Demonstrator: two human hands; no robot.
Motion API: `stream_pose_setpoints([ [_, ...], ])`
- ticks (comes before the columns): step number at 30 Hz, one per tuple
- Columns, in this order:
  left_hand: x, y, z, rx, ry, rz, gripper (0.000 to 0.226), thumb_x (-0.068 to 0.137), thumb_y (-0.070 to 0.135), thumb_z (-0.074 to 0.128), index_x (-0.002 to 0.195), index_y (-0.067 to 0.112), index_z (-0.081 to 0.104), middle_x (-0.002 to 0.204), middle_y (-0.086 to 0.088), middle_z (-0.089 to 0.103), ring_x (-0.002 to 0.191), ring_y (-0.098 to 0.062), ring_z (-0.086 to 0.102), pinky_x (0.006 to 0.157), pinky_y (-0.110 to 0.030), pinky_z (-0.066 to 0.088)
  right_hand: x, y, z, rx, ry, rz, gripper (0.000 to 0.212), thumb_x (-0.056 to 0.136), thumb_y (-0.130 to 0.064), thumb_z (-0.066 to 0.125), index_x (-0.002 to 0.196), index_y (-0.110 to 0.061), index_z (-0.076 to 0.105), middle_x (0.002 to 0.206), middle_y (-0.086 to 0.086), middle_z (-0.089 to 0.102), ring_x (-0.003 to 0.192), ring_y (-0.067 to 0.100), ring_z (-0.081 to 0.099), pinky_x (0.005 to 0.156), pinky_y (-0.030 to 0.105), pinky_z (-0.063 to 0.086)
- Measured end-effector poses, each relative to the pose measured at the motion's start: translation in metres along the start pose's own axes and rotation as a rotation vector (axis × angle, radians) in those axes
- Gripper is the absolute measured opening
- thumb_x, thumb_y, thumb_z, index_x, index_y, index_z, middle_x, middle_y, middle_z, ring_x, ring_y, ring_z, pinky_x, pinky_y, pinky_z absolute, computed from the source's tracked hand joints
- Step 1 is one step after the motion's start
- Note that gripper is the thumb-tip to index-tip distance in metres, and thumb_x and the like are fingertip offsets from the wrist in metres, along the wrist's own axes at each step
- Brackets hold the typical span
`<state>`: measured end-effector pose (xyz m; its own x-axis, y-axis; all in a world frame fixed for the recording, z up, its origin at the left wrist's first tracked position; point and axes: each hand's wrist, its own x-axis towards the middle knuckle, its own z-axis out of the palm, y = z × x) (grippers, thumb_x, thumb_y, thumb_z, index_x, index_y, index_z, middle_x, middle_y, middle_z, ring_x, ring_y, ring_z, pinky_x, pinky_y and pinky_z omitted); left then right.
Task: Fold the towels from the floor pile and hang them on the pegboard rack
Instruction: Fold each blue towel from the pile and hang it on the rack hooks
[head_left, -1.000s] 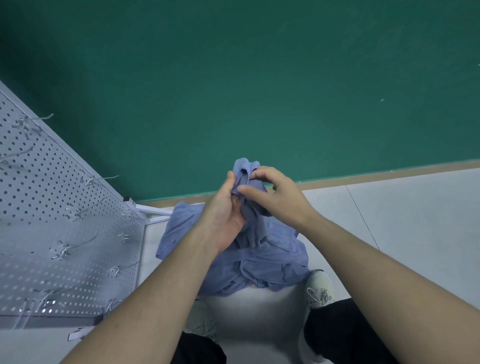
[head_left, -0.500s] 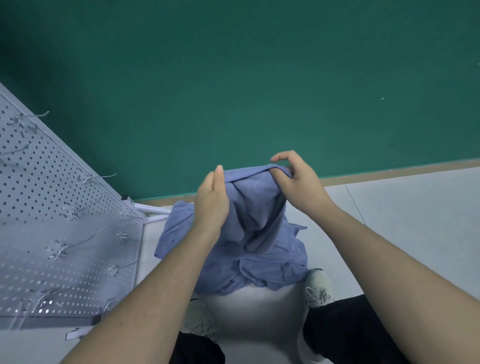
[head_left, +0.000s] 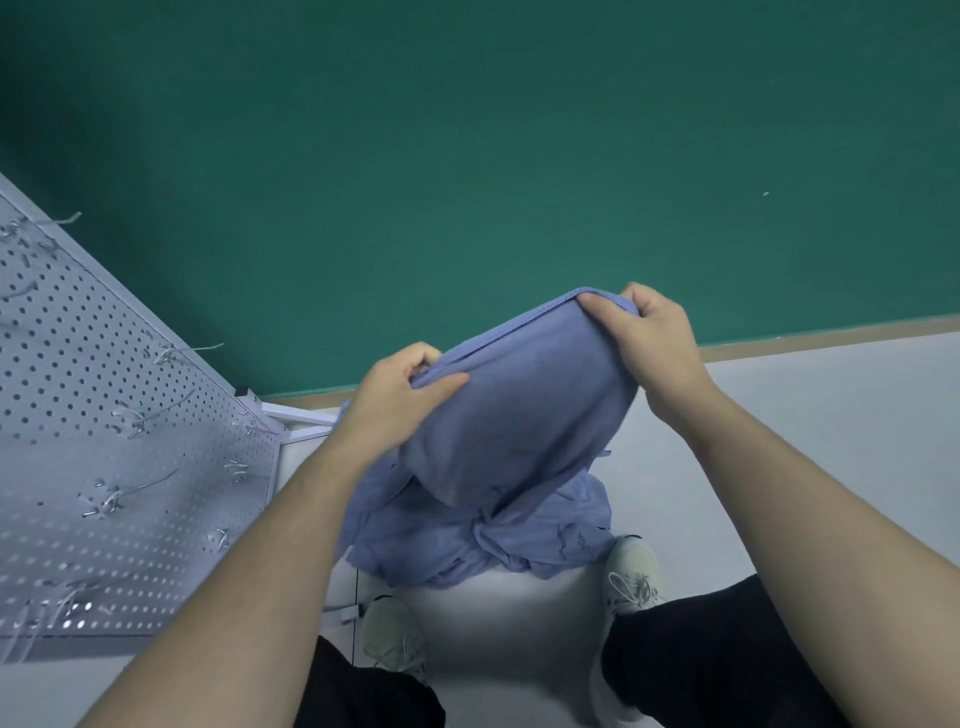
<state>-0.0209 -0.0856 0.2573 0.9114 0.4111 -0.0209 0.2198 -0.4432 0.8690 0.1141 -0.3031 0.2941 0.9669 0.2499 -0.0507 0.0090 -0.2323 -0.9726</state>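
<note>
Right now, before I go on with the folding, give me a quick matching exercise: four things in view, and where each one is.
Things:
1. held towel
2. towel pile
3. pegboard rack
4. left hand

Places:
A. standing at the left, hooks bare
B. on the floor in front of the shoes
C. stretched between both hands, above the pile
D. pinching the towel's lower left corner

Pairs: 1-C, 2-B, 3-A, 4-D. The right hand grips the other corner.
</note>
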Motion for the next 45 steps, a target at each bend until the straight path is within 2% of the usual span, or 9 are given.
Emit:
stream_pose_setpoints([
  [6, -0.001, -0.016, -0.022, -0.144, 0.116, -0.091, 0.022, 0.094, 0.026, 0.067, 0.074, 0.018, 0.066, 0.061, 0.016, 0.053, 0.059, -0.006, 0.043, 0.061, -0.028, 0.037, 0.009, 0.005, -0.023, 0.067, -0.138, 0.094, 0.036, 0.088, -0.027, 0.073, 0.066, -0.025, 0.045, 0.060, -0.011, 0.045, 0.055, 0.007, 0.040, 0.052, 0.026, 0.031],
  [12, 0.000, -0.019, -0.025, -0.715, 0.074, -0.298, 0.026, 0.102, 0.029, 0.055, 0.120, 0.014, 0.067, 0.119, -0.008, 0.072, 0.107, -0.018, 0.066, 0.098, -0.037, 0.049, 0.003, 0.009, -0.021, 0.087, -0.286, 0.141, 0.027, 0.094, -0.005, 0.055, 0.074, -0.024, 0.057, 0.065, -0.008, 0.057, 0.058, 0.010, 0.047, 0.053, 0.026, 0.035],
  [17, 0.008, -0.020, -0.016, -0.760, 0.250, -0.395, 0.011, 0.094, 0.025, 0.068, 0.097, 0.016, 0.062, 0.091, -0.002, 0.073, 0.084, -0.014, 0.067, 0.081, -0.032, 0.052, 0.005, 0.013, -0.011, 0.329, -0.254, 0.182, 0.014, 0.098, -0.017, 0.061, 0.103, -0.014, 0.074, 0.099, 0.002, 0.074, 0.087, 0.012, 0.066, 0.081, 0.028, 0.053],
  [22, 0.011, -0.027, -0.010, -0.743, 0.433, -0.455, 0.015, 0.087, 0.021, 0.076, 0.083, 0.019, 0.062, 0.085, -0.001, 0.069, 0.081, -0.018, 0.062, 0.071, -0.029, 0.052, 0.009, 0.032, 0.003, -0.154, -0.068, 0.025, 0.018, 0.097, -0.031, 0.059, 0.085, -0.020, 0.065, 0.080, -0.006, 0.062, 0.077, 0.014, 0.055, 0.088, 0.043, 0.055],
  [24, 0.011, -0.027, -0.005, -0.749, 0.463, -0.494, 0.013, 0.089, 0.021, 0.074, 0.084, 0.020, 0.062, 0.082, 0.000, 0.068, 0.077, -0.017, 0.061, 0.064, -0.027, 0.050, 0.009, 0.034, 0.009, -0.209, -0.019, 0.016, 0.016, 0.096, -0.029, 0.061, 0.084, -0.019, 0.054, 0.075, -0.003, 0.055, 0.072, 0.018, 0.053, 0.083, 0.049, 0.056],
  [30, 0.003, -0.014, 0.016, -0.706, 0.499, -0.548, 0.013, 0.094, 0.016, 0.063, 0.082, 0.019, 0.056, 0.065, 0.002, 0.053, 0.053, -0.010, 0.047, 0.040, -0.014, 0.036, -0.001, 0.029, 0.024, -0.272, -0.082, 0.012, 0.029, 0.089, -0.017, 0.066, 0.073, -0.023, 0.042, 0.063, -0.003, 0.047, 0.056, 0.016, 0.040, 0.055, 0.028, 0.035],
  [36, -0.002, 0.008, 0.034, -0.711, 0.351, -0.504, 0.004, 0.089, 0.018, 0.071, 0.087, 0.016, 0.073, 0.076, 0.000, 0.073, 0.068, -0.015, 0.065, 0.060, -0.023, 0.050, -0.018, 0.023, 0.048, -0.167, -0.125, 0.022, 0.035, 0.085, -0.008, 0.063, 0.064, -0.022, 0.038, 0.054, -0.008, 0.040, 0.052, 0.015, 0.035, 0.054, 0.028, 0.039],
  [40, -0.008, 0.017, 0.050, -0.699, 0.209, -0.482, 0.006, 0.087, 0.018, 0.072, 0.090, 0.015, 0.077, 0.087, -0.010, 0.077, 0.075, -0.021, 0.068, 0.074, -0.036, 0.056, -0.027, 0.021, 0.059, 0.079, -0.211, 0.203, 0.036, 0.091, -0.013, 0.067, 0.067, -0.019, 0.042, 0.068, 0.010, 0.048, 0.065, 0.021, 0.049, 0.062, 0.040, 0.053],
  [45, -0.001, 0.011, 0.046, -0.839, 0.212, -0.575, 0.015, 0.092, 0.018, 0.070, 0.102, 0.008, 0.073, 0.097, -0.012, 0.074, 0.080, -0.020, 0.068, 0.080, -0.035, 0.059, -0.018, 0.020, 0.053, 0.350, -0.156, 0.365, 0.037, 0.092, -0.025, 0.073, 0.072, -0.021, 0.042, 0.069, 0.006, 0.051, 0.063, 0.020, 0.053, 0.054, 0.027, 0.055],
])
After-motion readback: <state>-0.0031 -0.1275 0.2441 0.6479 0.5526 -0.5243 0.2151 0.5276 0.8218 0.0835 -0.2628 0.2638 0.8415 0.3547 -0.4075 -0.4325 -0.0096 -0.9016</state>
